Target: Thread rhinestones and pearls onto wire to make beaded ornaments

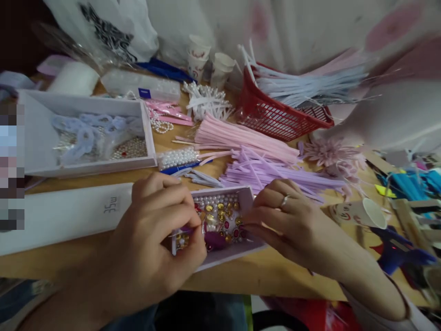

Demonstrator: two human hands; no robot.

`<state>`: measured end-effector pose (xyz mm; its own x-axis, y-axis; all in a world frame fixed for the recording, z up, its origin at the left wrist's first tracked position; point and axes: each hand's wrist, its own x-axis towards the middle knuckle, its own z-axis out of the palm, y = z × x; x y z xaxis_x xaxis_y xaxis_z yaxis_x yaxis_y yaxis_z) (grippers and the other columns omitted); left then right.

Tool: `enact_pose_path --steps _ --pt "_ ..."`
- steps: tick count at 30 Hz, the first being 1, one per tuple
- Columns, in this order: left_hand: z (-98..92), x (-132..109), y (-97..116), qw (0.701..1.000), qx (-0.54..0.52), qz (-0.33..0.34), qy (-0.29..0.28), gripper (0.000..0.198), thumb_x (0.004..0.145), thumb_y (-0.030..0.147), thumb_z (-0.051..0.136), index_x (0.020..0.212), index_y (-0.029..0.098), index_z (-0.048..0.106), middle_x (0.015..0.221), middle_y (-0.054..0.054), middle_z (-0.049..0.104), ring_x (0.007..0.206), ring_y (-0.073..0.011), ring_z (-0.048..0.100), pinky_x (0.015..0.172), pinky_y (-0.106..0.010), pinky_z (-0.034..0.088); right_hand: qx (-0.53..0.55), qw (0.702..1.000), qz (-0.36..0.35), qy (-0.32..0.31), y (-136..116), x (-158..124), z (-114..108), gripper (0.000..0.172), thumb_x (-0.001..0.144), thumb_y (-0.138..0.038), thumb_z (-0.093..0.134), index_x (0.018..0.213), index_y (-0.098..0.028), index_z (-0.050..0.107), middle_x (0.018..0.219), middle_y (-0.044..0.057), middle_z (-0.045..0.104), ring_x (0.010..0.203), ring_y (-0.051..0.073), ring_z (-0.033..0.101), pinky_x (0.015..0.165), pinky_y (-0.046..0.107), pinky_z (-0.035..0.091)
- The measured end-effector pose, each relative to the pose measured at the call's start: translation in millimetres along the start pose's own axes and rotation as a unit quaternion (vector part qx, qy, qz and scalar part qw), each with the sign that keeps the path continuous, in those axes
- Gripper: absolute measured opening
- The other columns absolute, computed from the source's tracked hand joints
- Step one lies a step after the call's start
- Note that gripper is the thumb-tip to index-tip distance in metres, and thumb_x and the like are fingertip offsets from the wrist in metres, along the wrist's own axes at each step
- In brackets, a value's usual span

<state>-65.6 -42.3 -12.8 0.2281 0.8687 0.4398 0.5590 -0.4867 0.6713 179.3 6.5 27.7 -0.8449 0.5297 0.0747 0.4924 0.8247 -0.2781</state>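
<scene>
pale lilac box of pearls and gold beads: over its left end, left hand, thumb and forefinger nearly together, any hold unclear; over its right end, right hand, fingers bunched, hold unclear. likely picking out beads; next calls for a fine pinch.

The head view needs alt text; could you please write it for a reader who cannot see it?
A person's left hand and right hand are at a small box of pearls and gold beads on a table; whether either holds anything is unclear. Beyond lie purple strips and pink strips, with a red basket farther back.
</scene>
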Motion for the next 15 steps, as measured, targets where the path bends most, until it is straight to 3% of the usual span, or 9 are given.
enact_pose_path --steps 6,15 --pt "-2.4 -0.7 -8.6 0.997 -0.027 -0.047 -0.051 0.018 0.081 0.013 0.056 0.065 0.021 0.054 0.072 -0.001 0.060 0.088 -0.0229 0.050 0.082 -0.040 0.037 -0.048 0.989 0.002 -0.143 -8.3 23.5 15.8 0.018 0.095 -0.013 0.058 0.080 -0.020 0.065 0.080 0.003 0.065 0.086 0.021 0.052 0.093 0.044 0.028" --pt "1.9 2.5 -9.5 0.994 -0.055 -0.086 -0.038 0.020 0.081 0.016 0.056 0.061 0.021 0.056 0.070 0.000 0.061 0.086 -0.0217 0.051 0.082 -0.039 0.038 -0.074 0.979 0.011 -0.190 -7.1 25.8 25.0 0.017 0.091 -0.008 0.060 0.083 -0.022 0.066 0.082 0.001 0.066 0.088 0.023 0.053 0.102 0.052 0.021"
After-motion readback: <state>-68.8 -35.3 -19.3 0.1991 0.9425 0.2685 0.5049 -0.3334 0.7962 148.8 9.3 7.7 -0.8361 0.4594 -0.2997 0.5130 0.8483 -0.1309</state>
